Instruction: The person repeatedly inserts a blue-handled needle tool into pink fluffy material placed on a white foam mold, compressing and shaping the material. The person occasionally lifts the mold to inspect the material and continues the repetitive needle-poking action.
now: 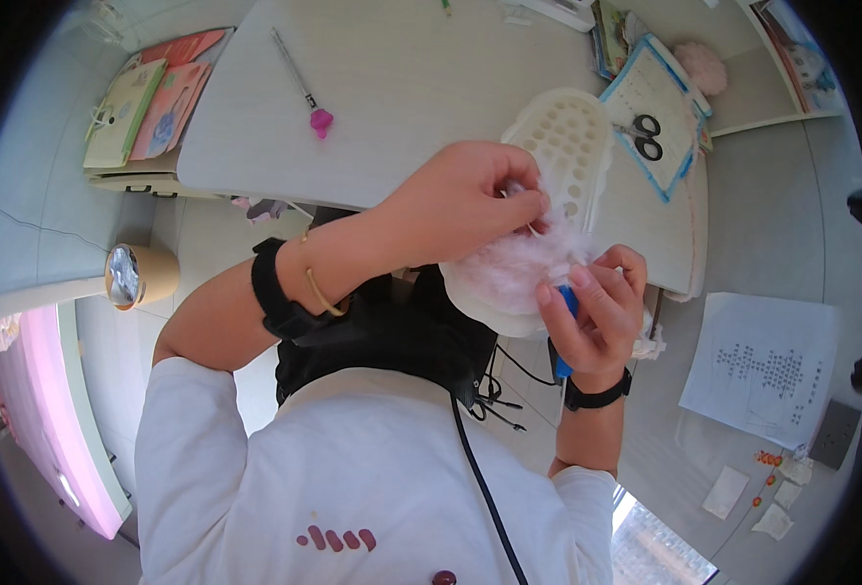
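Observation:
A pale cream slipper [559, 142] with a dotted, dimpled sole lies at the desk's edge, its near part under fluffy pale pink yarn [508, 267]. Over the yarn, my left hand [500, 194] has thumb and fingers pinched on a tuft of the fluff. At the slipper's near right side, my right hand [595, 314] is closed around a blue-handled tool [564, 358], with thumb and fingertips close to the fluff. The tool's tip is hidden, so its kind cannot be told.
On the white desk [402, 88] lie a pen with a pink topper [320, 123] and black-handled scissors [647, 137] on a blue-edged sheet [665, 172]. Folders [127, 117] stand at the left edge. A bin [142, 274] is on the floor; cables [500, 406] hang beside my lap.

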Demonstrator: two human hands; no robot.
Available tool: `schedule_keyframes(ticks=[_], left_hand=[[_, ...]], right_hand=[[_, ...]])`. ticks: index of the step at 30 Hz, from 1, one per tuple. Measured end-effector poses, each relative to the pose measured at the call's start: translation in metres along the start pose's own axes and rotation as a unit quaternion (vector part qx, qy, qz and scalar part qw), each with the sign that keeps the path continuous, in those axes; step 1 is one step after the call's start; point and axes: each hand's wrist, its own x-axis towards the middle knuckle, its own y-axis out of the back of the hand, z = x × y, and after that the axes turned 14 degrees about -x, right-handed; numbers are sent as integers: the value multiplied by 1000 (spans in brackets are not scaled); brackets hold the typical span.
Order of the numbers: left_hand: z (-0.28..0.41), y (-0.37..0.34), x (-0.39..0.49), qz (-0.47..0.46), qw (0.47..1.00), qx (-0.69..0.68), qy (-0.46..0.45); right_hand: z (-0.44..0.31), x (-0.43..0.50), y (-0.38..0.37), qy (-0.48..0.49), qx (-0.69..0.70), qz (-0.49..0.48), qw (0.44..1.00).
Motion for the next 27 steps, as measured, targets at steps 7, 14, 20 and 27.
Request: schedule_keyframes(ticks=[7, 14, 20, 27], left_hand=[[6, 12, 5, -29, 978, -177, 103], [15, 9, -7, -114, 993, 12, 28], [17, 6, -10, -105, 993, -2, 55], [12, 12, -8, -134, 989, 15, 60]], right_hand=[[15, -7, -22, -75, 231, 76, 967], [1, -16, -23, -171, 238, 60, 954], [5, -19, -29, -154, 301, 106, 935], [24, -21, -15, -169, 398, 57, 900]])
